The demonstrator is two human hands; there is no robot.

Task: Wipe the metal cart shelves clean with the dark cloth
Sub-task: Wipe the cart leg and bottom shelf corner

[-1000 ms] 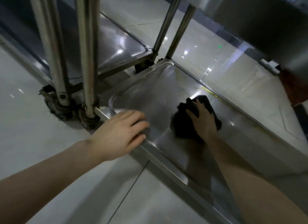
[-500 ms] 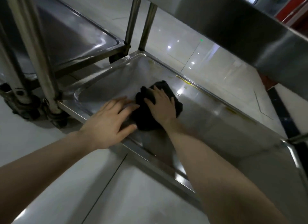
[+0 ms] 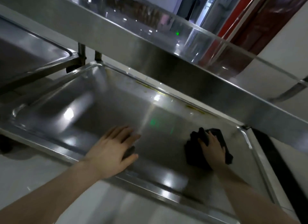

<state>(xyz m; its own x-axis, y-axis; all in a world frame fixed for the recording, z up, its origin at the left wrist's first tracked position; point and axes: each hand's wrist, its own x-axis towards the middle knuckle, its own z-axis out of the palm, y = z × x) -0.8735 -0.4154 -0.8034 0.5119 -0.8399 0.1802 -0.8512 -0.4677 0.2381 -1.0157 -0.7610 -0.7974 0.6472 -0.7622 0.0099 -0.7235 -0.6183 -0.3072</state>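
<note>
Your right hand [image 3: 212, 150] presses flat on the dark cloth [image 3: 193, 154] near the bottom shelf's [image 3: 103, 107] right end; yellowish residue, seemingly, lies toward eleven o'clock. Your left hand [image 3: 110, 153] braces spread, empty.

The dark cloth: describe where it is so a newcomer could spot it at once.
Start at the bottom shelf of the metal cart, the wide steel tray. Go to its right end, where the right hand presses flat. The dark cloth bunched under it is the only black, soft thing on the shiny steel.
</note>
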